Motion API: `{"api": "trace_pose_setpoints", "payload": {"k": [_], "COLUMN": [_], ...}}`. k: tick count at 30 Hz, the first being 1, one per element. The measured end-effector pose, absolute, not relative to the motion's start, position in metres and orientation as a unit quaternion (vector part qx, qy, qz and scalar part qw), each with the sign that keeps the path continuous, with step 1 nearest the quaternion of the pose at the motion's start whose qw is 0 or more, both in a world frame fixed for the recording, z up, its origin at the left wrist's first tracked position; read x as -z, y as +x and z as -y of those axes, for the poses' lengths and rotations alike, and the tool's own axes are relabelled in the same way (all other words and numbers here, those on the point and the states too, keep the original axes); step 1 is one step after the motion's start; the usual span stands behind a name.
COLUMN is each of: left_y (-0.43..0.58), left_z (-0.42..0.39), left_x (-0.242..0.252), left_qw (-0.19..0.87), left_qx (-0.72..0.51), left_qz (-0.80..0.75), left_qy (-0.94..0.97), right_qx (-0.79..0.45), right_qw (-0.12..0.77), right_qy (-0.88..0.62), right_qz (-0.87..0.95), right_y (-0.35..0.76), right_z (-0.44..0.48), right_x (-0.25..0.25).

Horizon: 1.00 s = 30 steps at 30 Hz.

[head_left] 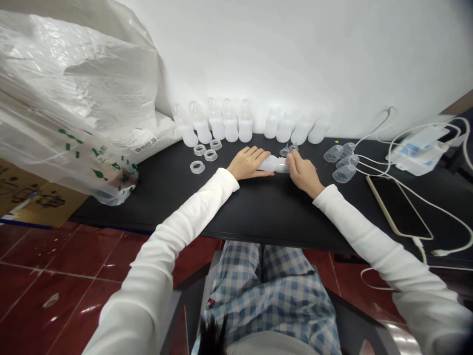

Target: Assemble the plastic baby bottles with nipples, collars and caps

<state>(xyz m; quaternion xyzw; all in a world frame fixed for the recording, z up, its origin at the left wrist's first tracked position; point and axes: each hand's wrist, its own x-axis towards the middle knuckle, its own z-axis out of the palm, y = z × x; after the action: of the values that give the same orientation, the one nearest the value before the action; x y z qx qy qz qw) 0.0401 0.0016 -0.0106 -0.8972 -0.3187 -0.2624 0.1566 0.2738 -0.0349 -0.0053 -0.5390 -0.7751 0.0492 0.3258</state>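
Observation:
My left hand [249, 162] is wrapped round a small frosted white bottle [269, 163] lying on its side over the black table. At its right end, my right hand [303, 172] is closed on a clear part [283, 165] that meets the bottle's neck. Just behind my right fingers are clear nipples [284, 151]. To the left lie several translucent rings [197, 167]. Several capped bottles [229, 122] stand along the wall at the left, and several bottles without caps [285, 128] stand to their right.
Several clear caps [344, 173] lie right of my right hand. A phone [399, 207], white cables and a white box [419, 150] occupy the table's right side. Large plastic bags [81, 74] and a cardboard box [51, 202] are at the left. The table's front edge borders my lap.

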Motion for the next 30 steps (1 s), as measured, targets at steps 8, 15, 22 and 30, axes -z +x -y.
{"api": "trace_pose_setpoints", "payload": {"k": [8,15,22,30], "left_y": [0.033,0.038,0.04,0.039], "left_z": [-0.007,-0.008,-0.005,-0.002], "left_x": [0.013,0.02,0.015,0.012], "left_qw": [0.136,0.149,0.155,0.167], "left_qx": [0.28,0.276,0.256,0.259], "left_qz": [0.3,0.308,0.312,0.323], "left_qy": [-0.902,-0.898,-0.902,-0.895], "right_qx": [0.029,0.006,-0.101,-0.124], "right_qw": [0.292,0.328,0.359,0.36], "right_qy": [-0.387,-0.478,-0.556,-0.551], "right_qz": [0.874,0.815,0.743,0.743], "right_y": [0.282,0.275,0.27,0.272], "right_z": [0.031,0.031,0.03,0.032], "right_x": [-0.002,0.009,0.008,0.011]}}
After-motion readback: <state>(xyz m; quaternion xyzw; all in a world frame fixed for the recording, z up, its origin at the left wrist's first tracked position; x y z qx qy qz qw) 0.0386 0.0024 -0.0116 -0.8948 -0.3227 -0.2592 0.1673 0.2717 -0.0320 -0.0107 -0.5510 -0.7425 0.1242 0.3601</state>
